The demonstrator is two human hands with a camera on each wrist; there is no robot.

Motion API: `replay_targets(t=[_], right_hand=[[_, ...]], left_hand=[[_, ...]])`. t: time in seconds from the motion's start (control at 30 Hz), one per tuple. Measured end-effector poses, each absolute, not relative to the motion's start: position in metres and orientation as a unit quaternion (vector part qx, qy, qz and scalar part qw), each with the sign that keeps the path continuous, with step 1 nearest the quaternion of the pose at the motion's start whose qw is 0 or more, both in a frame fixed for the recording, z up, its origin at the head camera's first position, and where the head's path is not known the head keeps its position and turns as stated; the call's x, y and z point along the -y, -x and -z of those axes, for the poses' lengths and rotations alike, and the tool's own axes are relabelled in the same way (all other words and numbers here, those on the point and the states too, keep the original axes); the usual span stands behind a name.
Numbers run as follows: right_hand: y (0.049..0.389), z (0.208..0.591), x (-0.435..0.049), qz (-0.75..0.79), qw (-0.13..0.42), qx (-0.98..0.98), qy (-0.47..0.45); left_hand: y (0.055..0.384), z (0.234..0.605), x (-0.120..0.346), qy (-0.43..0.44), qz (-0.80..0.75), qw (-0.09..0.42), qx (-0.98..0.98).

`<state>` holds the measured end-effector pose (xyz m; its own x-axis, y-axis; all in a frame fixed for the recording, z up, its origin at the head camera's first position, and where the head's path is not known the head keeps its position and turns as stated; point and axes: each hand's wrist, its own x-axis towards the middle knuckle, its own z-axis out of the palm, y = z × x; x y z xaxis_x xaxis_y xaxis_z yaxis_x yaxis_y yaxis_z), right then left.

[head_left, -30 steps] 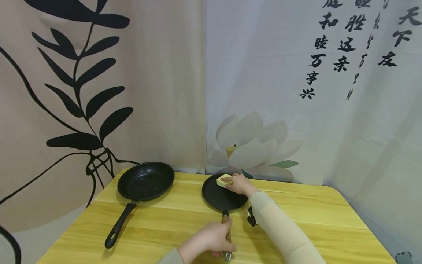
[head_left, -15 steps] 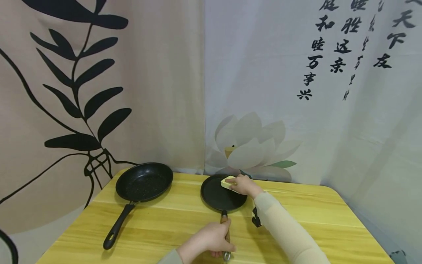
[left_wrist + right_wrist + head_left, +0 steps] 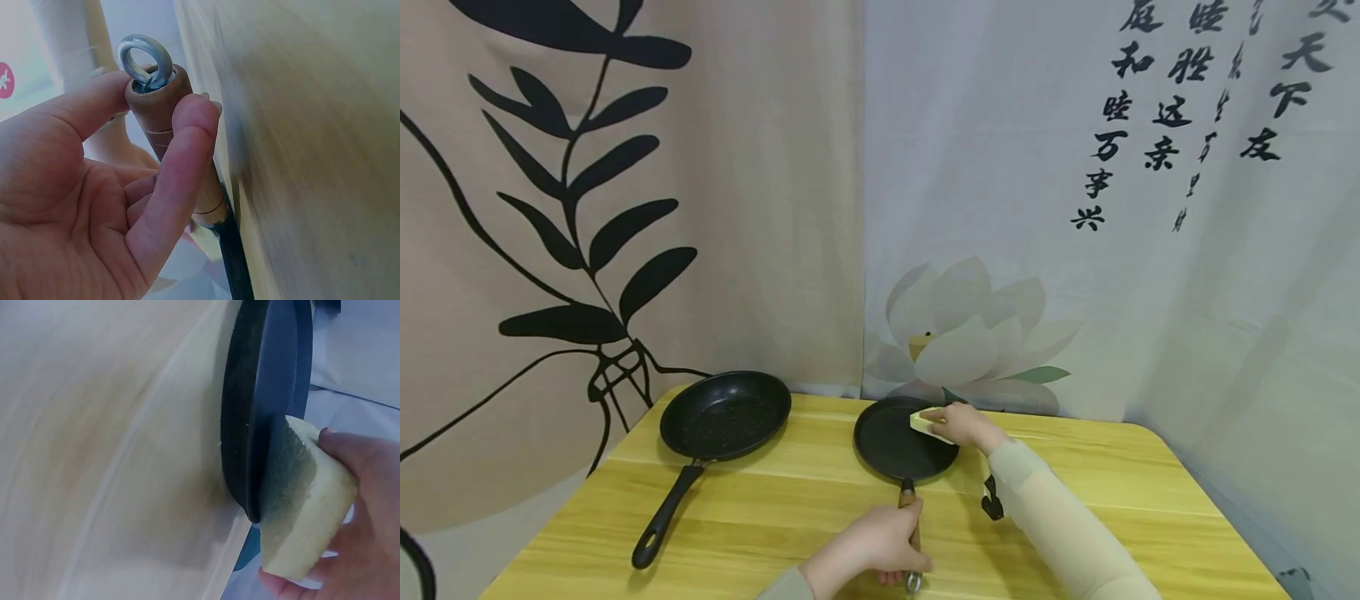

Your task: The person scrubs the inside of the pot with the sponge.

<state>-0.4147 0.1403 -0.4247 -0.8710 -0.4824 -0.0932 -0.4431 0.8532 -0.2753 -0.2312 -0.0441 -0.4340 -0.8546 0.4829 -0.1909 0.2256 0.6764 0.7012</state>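
Note:
My left hand (image 3: 880,542) grips the brown wooden handle (image 3: 206,203) of a small, shallow black frying pan (image 3: 891,446). A metal hanging ring (image 3: 147,62) tops the handle end, beside the thumb and a fingertip. My right hand (image 3: 968,425) holds a pale yellow sponge (image 3: 315,506) between thumb and fingers, over the right part of the pan. In the right wrist view the sponge's greyish face lies against the pan near its rim. In the head view the hand hides part of the sponge and of the pan's right edge.
A deeper black frying pan (image 3: 726,417) with a black handle lies at the left of the wooden table (image 3: 775,517). Printed curtains (image 3: 775,208) hang right behind the table's back edge. A small black object (image 3: 992,500) shows under the right sleeve.
My right hand has drawn the sponge rightward and slightly nearer across the pan, from its far middle to its right side. My left hand keeps its grip on the handle.

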Motion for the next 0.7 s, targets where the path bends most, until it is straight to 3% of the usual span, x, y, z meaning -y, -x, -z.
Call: replay_targets(t=[0.7], right_hand=[[0.400, 0.423, -0.152, 0.189, 0.098, -0.947, 0.240]], left_hand=[[0.230, 0.434, 0.045, -0.202, -0.353, 0.181, -0.896]])
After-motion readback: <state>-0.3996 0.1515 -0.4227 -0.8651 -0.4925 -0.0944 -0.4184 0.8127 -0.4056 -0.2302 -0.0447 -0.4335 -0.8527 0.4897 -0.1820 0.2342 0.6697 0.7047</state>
